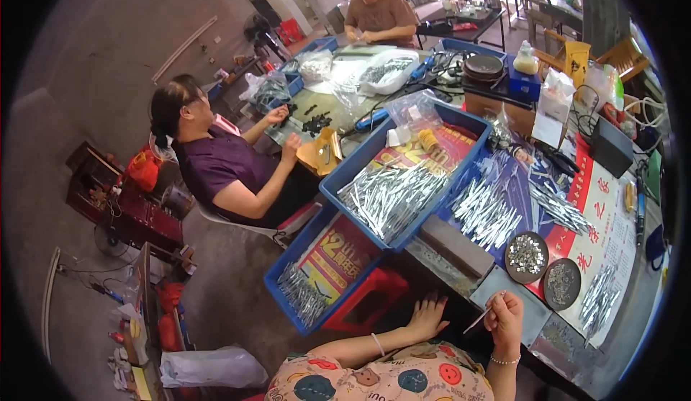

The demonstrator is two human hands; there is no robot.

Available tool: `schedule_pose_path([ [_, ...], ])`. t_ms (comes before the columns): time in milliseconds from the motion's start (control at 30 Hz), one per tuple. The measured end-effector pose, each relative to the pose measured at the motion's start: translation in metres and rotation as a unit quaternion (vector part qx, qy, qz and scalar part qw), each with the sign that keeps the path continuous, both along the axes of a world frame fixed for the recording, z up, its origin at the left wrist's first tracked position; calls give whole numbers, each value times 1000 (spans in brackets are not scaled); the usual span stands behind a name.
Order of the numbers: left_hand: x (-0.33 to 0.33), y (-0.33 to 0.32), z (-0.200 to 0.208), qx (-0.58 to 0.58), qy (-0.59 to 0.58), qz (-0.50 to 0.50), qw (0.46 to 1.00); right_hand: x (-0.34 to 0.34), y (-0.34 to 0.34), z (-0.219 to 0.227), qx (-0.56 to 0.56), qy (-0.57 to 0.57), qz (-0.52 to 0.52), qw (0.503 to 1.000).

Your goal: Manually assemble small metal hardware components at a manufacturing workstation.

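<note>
My left hand (427, 319) rests low at the table's front edge, palm down, fingers spread and holding nothing. Close by on its right, my right hand (505, 317) is raised with fingers pinched around a thin metal strip (474, 323). The strip points down and to the left. Just beyond that hand are a round dish of small shiny metal parts (526, 256) and a second round dish of finer parts (561, 284). Piles of silvery metal strips (486, 217) lie on the printed sheets beyond them, with another bundle of strips (599, 302) to the right.
A blue tray (403, 245) of metal strips stands at the table's left, above a lower blue tray (271, 286) on a red stool (367, 300). A person in purple (230, 163) sits at left; another in brown (381, 16) works at the far end. Boxes and cables crowd the right.
</note>
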State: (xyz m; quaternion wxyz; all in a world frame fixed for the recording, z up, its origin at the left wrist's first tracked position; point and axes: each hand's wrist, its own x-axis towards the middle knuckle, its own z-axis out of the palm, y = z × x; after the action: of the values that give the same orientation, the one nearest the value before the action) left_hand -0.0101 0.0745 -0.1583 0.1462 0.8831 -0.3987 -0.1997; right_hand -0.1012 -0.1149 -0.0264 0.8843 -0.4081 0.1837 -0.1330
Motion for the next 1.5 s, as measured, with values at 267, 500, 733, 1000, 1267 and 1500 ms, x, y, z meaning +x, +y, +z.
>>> schedule_pose_path([
  [267,20,-14,55,-78,216,-146,962,17,-10,8,-7,72,-34,997],
  [500,51,-46,140,-233,418,25,878,27,-42,38,-120,134,23,983],
  [733,21,-107,183,-334,480,-39,810,-7,-54,22,-106,7,-52,993],
  [1000,10,-149,186,-339,500,-75,794,-20,-62,53,-162,132,-94,973],
  [1267,18,-143,175,-315,512,-97,793,-9,-49,28,-105,79,-153,979],
  [1500,26,-131,172,-329,525,-91,780,2,-48,23,-88,26,-138,986],
])
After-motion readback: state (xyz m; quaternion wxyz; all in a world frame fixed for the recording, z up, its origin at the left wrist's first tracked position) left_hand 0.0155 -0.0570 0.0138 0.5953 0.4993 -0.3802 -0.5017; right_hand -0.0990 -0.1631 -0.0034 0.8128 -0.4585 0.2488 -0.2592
